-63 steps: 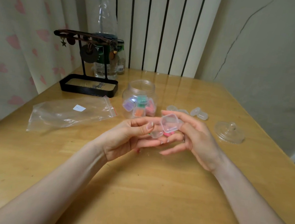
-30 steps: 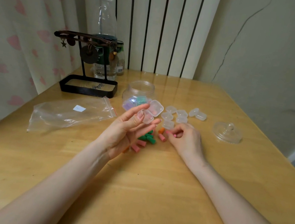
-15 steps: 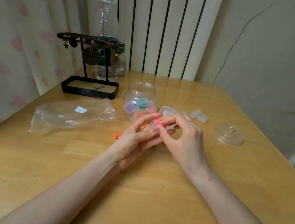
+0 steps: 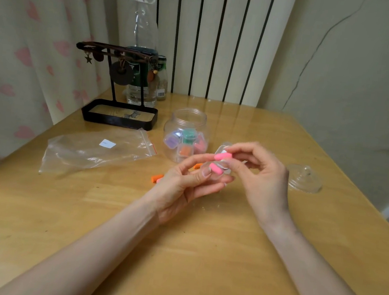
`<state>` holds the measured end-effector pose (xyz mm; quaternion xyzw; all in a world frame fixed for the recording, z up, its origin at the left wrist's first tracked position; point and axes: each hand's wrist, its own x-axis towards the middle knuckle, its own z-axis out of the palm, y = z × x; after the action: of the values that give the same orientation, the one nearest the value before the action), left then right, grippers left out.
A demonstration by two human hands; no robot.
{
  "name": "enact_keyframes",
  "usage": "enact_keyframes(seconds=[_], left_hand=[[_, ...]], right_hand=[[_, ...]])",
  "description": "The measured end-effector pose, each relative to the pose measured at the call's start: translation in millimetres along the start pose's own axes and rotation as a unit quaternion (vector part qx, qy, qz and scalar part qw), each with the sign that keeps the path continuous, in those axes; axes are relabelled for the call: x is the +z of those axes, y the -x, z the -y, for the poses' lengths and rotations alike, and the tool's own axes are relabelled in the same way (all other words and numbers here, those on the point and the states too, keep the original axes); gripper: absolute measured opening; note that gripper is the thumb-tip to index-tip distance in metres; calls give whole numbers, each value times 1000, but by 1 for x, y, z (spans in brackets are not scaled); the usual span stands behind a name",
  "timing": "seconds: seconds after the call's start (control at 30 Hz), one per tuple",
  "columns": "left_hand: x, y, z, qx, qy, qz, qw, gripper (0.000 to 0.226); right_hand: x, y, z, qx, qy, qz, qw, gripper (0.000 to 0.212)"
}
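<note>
My left hand [image 4: 185, 185] holds a small clear plastic box [image 4: 221, 169] with its lid up, fingers curled round it. One pink earplug [image 4: 215, 169] lies in the box. My right hand [image 4: 259, 177] pinches a second pink earplug [image 4: 223, 156] between thumb and forefinger just above the box. A clear jar [image 4: 186, 135] behind the hands holds several small boxes with coloured contents. Orange earplugs [image 4: 156, 178] lie on the wooden table [image 4: 199, 258] beside my left hand.
The jar's clear lid [image 4: 306, 179] lies at the right. An empty zip bag [image 4: 95, 151] lies at the left. A black jewellery stand [image 4: 119, 113] and a tall clear bottle [image 4: 143, 50] stand at the back left. The table edge runs along the right.
My right hand picked pink earplugs off the table and brought them to the box in my left hand. One plug now lies in the box, a second is held above it.
</note>
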<state>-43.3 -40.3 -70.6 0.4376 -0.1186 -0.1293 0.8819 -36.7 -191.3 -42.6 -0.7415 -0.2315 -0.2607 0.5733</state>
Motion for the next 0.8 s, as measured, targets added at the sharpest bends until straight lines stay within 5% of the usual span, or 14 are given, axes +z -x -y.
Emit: enact_keyframes(seconds=[0.17, 0.33, 0.53, 0.8], left_hand=[[-3, -1, 0, 1, 20, -4, 1000, 38], [-5, -1, 0, -2, 2, 6, 1000, 61], [-6, -1, -1, -28, 17, 25, 999, 89], [-4, -1, -2, -8, 40, 25, 999, 88]], right_hand=[[5, 3, -12, -84, 176, 9, 981, 15], [0, -1, -15, -106, 198, 15, 974, 32], [-3, -2, -20, -141, 231, 44, 962, 30], [-6, -3, -18, -152, 201, 48, 967, 23]])
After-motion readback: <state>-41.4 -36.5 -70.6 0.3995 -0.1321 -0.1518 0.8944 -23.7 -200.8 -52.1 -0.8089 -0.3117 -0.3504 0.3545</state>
